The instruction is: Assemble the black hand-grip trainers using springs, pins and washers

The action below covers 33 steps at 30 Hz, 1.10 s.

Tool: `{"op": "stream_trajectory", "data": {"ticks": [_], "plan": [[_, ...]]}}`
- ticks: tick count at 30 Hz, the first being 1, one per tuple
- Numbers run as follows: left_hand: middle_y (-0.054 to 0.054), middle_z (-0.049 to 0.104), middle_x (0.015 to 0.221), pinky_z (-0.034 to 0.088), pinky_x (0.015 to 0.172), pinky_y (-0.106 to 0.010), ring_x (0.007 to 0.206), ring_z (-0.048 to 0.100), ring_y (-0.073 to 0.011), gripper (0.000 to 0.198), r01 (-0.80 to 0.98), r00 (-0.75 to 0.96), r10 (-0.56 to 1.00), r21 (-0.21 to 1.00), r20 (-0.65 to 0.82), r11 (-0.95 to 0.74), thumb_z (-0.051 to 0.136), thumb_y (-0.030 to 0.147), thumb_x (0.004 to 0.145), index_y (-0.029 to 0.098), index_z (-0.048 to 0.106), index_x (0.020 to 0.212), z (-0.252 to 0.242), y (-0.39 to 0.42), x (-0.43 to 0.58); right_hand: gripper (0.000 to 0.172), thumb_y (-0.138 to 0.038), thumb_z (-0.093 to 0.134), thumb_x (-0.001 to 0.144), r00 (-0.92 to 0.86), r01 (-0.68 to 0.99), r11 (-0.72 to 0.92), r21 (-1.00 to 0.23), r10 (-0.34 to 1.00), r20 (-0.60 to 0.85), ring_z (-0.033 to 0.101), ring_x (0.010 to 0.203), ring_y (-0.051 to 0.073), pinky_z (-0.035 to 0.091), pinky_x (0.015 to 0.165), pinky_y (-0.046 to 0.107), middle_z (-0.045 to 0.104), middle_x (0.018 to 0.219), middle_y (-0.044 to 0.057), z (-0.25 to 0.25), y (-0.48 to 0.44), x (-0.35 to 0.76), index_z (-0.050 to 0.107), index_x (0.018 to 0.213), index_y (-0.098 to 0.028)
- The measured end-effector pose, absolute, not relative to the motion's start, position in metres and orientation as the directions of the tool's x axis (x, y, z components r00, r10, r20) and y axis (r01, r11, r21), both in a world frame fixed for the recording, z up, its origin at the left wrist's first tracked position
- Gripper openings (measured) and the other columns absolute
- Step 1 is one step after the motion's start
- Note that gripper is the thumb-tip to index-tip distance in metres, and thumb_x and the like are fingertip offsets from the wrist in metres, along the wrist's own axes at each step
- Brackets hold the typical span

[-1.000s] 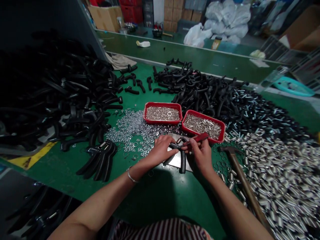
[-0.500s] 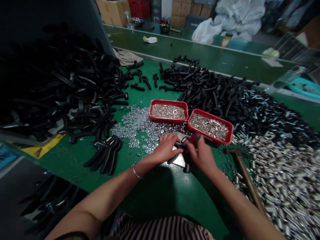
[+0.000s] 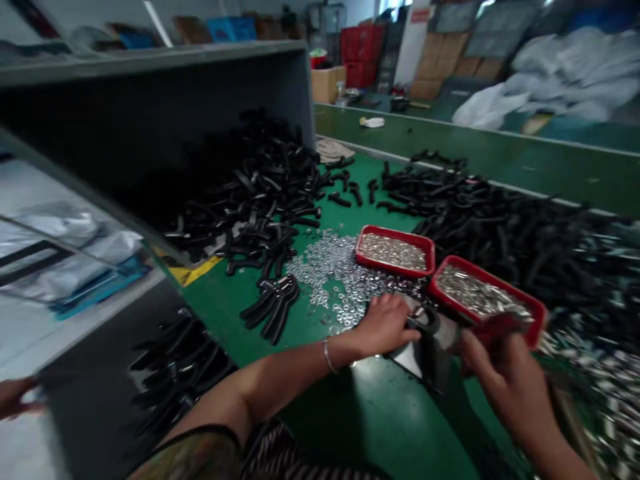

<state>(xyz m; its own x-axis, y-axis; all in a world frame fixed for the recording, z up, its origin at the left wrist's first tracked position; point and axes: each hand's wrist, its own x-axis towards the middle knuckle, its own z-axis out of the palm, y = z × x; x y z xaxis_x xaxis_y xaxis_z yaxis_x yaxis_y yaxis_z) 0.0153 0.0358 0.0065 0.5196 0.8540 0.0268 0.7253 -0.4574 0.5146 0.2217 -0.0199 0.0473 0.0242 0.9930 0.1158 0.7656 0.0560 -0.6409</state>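
My left hand [image 3: 384,325] rests at a flat metal plate [image 3: 406,360], its fingers closed against a black handle piece [image 3: 429,327] with a small metal pin at its top. My right hand [image 3: 517,383], blurred by motion, is wrapped around a red-handled tool [image 3: 500,325]; the tool's kind is smeared. That tool is to the right of the black piece, before a red tray [image 3: 543,320] of small metal pins. A second red tray [image 3: 395,268] holds tiny metal parts. Loose washers [image 3: 330,267] lie behind and left of my left hand.
Joined black handles [image 3: 273,303] lie left of my left arm. Black handles are heaped on the left [image 3: 255,193] and at the back right [image 3: 510,233]. Metal sleeves [image 3: 615,407] and a hammer's wooden handle [image 3: 570,420] lie right. Another person's hand [image 3: 15,398] shows at far left.
The view has swung left, so the table sits further right and the shelf shows more. My right hand with the red-handled tool has moved away from the black piece, rightward.
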Motion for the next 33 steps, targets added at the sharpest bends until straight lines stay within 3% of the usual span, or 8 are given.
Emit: {"op": "stream_trajectory", "data": {"ticks": [3,5,7,11,16,23,30,33], "plan": [[-0.01,0.058,0.13,0.038,0.102,-0.044,0.121,0.048,-0.0281,0.047,0.643,0.581,0.811,0.571,0.072,-0.511,0.058,0.046,0.093,0.024,0.053,0.134,0.014,0.047,-0.006,0.023,-0.045,0.051,0.088,-0.112,0.874,-0.023,-0.485,0.963,-0.246,0.067,0.062,0.026,0.047,0.058,0.033,0.071,0.072,0.007,0.026,-0.041,0.259,0.056,0.091,-0.024],[-0.008,0.062,0.123,0.037,0.101,-0.043,0.117,0.05,-0.0262,0.036,0.652,0.563,0.815,0.531,0.138,-0.541,0.053,0.039,0.097,0.025,0.058,0.13,0.022,0.071,-0.019,0.024,-0.045,0.05,0.089,-0.074,0.939,-0.055,-0.34,0.932,-0.355,0.069,0.065,0.027,0.046,0.057,0.032,0.072,0.073,0.008,0.019,-0.053,0.287,0.059,0.09,-0.022],[-0.007,0.066,0.11,0.036,0.1,-0.044,0.109,0.052,-0.0257,0.025,0.731,0.499,0.846,0.432,0.189,-0.528,0.05,0.031,0.098,0.023,0.067,0.113,0.031,0.106,-0.03,0.028,-0.046,0.05,0.091,-0.043,0.966,-0.035,-0.258,0.956,-0.291,0.07,0.07,0.027,0.046,0.059,0.032,0.073,0.082,0.01,0.024,-0.052,0.3,0.062,0.095,-0.021],[-0.013,0.067,0.103,0.035,0.097,-0.047,0.109,0.051,-0.031,0.021,0.885,0.419,0.898,0.162,0.135,-0.437,0.053,0.021,0.091,0.019,0.073,0.096,0.043,0.176,-0.041,0.023,-0.033,0.047,0.097,-0.239,0.922,0.237,-0.307,0.971,0.031,0.067,0.084,0.023,0.047,0.07,0.032,0.071,0.101,0.01,0.057,0.009,0.265,0.067,0.1,-0.022],[-0.015,0.069,0.091,0.034,0.096,-0.046,0.104,0.054,-0.0321,0.012,0.872,0.474,0.878,0.1,0.071,-0.479,0.061,0.018,0.082,0.017,0.072,0.078,0.041,0.209,-0.037,0.02,-0.022,0.055,0.093,-0.399,0.906,0.413,-0.089,0.905,0.146,0.058,0.092,0.027,0.042,0.078,0.035,0.07,0.092,0.014,0.067,0.128,0.189,0.072,0.087,-0.015],[-0.011,0.072,0.1,0.034,0.092,-0.044,0.099,0.059,-0.0294,0.02,0.872,0.453,0.889,0.175,0.071,-0.458,0.054,0.027,0.088,0.021,0.073,0.09,0.03,0.212,-0.044,0.011,-0.019,0.064,0.086,-0.425,0.89,0.432,-0.146,0.902,0.082,0.053,0.094,0.026,0.036,0.084,0.036,0.072,0.093,0.014,0.036,0.185,0.171,0.073,0.081,-0.013],[-0.011,0.072,0.105,0.033,0.095,-0.043,0.106,0.058,-0.0292,0.022,0.868,0.431,0.898,0.231,0.091,-0.44,0.051,0.02,0.089,0.019,0.073,0.094,0.024,0.21,-0.039,0.012,-0.019,0.055,0.09,-0.352,0.87,0.392,-0.3,0.919,0.178,0.051,0.104,0.029,0.034,0.086,0.039,0.07,0.102,0.013,0.028,0.174,0.173,0.067,0.091,-0.016],[-0.01,0.072,0.106,0.035,0.096,-0.04,0.106,0.059,-0.0269,0.021,0.869,0.337,0.93,0.333,0.144,-0.366,0.054,0.016,0.087,0.018,0.069,0.103,0.027,0.207,-0.038,0.012,-0.017,0.052,0.088,-0.286,0.842,0.359,-0.403,0.93,0.23,0.053,0.1,0.026,0.036,0.084,0.037,0.068,0.101,0.012,0.031,0.173,0.172,0.063,0.091,-0.016]]}}
